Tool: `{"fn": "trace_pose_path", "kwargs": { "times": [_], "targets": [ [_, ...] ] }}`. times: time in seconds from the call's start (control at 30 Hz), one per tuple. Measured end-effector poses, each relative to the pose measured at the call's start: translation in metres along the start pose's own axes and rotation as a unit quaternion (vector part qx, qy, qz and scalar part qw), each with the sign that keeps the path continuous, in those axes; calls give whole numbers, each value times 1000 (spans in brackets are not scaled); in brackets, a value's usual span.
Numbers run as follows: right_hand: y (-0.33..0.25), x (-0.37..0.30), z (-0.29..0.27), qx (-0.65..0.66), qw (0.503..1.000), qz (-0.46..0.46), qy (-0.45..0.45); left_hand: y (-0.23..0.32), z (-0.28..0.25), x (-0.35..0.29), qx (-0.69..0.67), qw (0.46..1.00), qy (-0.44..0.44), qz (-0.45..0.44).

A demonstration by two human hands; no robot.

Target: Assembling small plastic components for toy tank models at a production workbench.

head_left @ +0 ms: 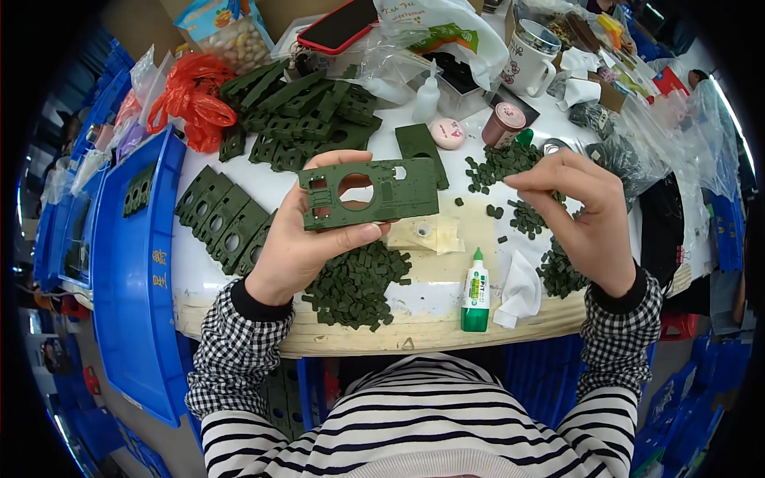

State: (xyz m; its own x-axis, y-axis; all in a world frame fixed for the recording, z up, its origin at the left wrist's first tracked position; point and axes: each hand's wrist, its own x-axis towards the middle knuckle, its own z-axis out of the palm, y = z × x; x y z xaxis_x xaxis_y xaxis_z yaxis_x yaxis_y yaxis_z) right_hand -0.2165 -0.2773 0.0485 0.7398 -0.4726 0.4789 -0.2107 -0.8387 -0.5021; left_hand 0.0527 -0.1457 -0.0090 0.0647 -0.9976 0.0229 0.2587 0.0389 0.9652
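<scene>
My left hand (292, 248) grips a dark green plastic model tank hull plate (416, 191) by its left end, thumb along the lower edge. The plate has a large round hole and small square openings, and is held level above the table. To its right, my right hand (594, 215) is raised with thumb and forefinger pinched together; whatever is between the fingertips is too small to make out. Below that hand lie heaps of tiny green plastic pieces (526, 217). A bigger heap of small green pieces (358, 287) lies beneath my left hand.
A green-and-white glue bottle (476, 293) and crumpled tissue (519, 291) are near the front edge. Stacked green plates (319, 111) lie at the back left, with a row of plates (227, 215) nearer. A blue bin (131, 271) stands left; a white mug (528, 60) stands behind.
</scene>
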Motion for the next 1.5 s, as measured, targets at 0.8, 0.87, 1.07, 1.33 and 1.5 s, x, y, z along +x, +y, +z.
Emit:
{"fn": "trace_pose_path", "kwargs": {
  "times": [0.8, 0.87, 1.07, 1.33, 1.5],
  "targets": [
    [3, 4, 59, 526, 812, 253, -14, -6, 2, -3, 28, 1000, -4, -13],
    [1, 5, 58, 519, 811, 270, -14, -6, 3, -3, 33, 999, -5, -12],
    [4, 4, 59, 518, 812, 267, -23, -7, 2, -2, 40, 999, -14, -11],
    [2, 5, 58, 486, 826, 287, -6, -11, 5, -5, 45, 999, -12, 23],
    [-5, 6, 56, 474, 834, 284, 15, -14, 7, -6, 64, 996, -36, 53]
  ]
}}
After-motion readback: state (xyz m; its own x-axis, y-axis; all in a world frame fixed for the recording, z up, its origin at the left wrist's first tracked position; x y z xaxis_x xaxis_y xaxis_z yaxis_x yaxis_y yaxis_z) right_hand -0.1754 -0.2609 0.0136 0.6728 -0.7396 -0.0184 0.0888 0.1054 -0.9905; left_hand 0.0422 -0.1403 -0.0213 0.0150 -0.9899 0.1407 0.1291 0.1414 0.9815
